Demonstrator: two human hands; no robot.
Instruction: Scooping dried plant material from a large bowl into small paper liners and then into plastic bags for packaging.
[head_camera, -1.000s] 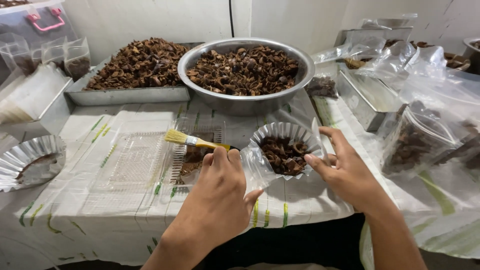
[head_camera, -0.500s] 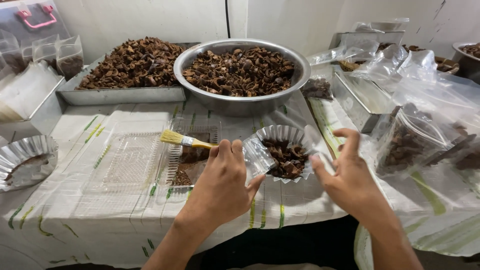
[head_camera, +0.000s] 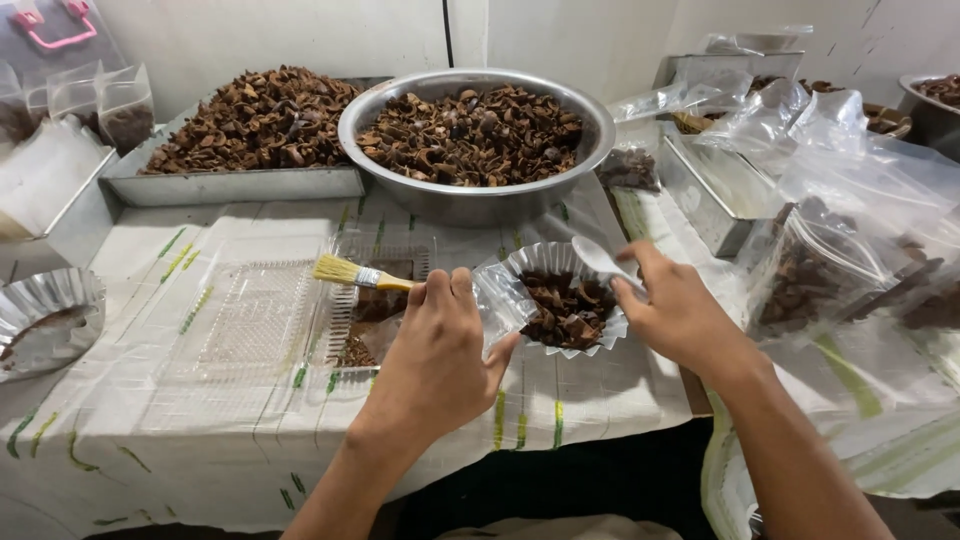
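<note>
**One cup nearly full, much still in the bowl**

We take the big bowl (head_camera: 470, 140) as our landmark. Just in front of it, on the cloth-covered surface (head_camera: 150, 410), sits the fluted foil cup (head_camera: 560, 298), already holding a good heap of brown shell pieces inside a clear bag (head_camera: 497, 300).

Our left hand (head_camera: 435, 350) is in front of the bowl and a little to its left. Its grip is closed round the handle of a brush (head_camera: 358, 274), whose pale bristles point away to the left, while its thumb side rests against the bag at the cup's near edge. Our right hand (head_camera: 680, 310) is in front of the bowl, to its right. Its grip pinches a pale scoop (head_camera: 598, 256) whose end lies over the cup's far rim; the fingers are curled shut on it.

As we judge it, this cup's fill is close to done. What remains looks large: the bowl is heaped, and the tray (head_camera: 240, 150) to the bowl's left carries another heap. To the bowl's right lie filled bags (head_camera: 840, 260), which we read as finished portions. Far left of the bowl another foil cup (head_camera: 45, 320) holds only a trace of brown. A clear ridged tray (head_camera: 250, 320) in front of the bowl, under the brush, bears some crumbs.
</note>
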